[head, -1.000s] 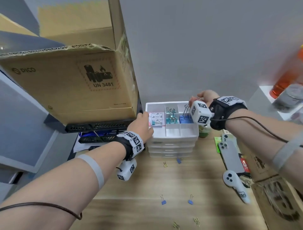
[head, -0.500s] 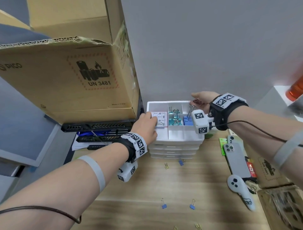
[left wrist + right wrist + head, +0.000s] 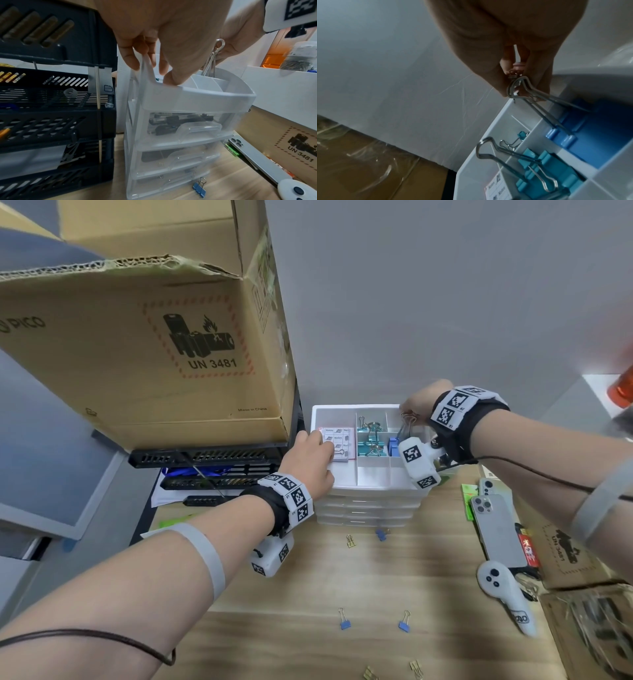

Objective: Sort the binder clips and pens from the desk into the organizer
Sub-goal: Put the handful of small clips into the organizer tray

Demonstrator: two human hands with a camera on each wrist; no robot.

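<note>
My right hand (image 3: 419,402) pinched the wire handles of a large blue metal binder clip (image 3: 583,129), lowered since a second ago into the back right compartment of the white plastic drawer organizer (image 3: 368,487), beside teal clips (image 3: 370,441). My left hand (image 3: 310,458) kept its fingers curled over the tray's left rim, by a notepad (image 3: 337,445) printed "Notes". Small clips (image 3: 344,619) lay on the wooden desk (image 3: 394,580). The cardboard box (image 3: 137,337) read "PICO", "UN 3481", "Made in China".
</note>
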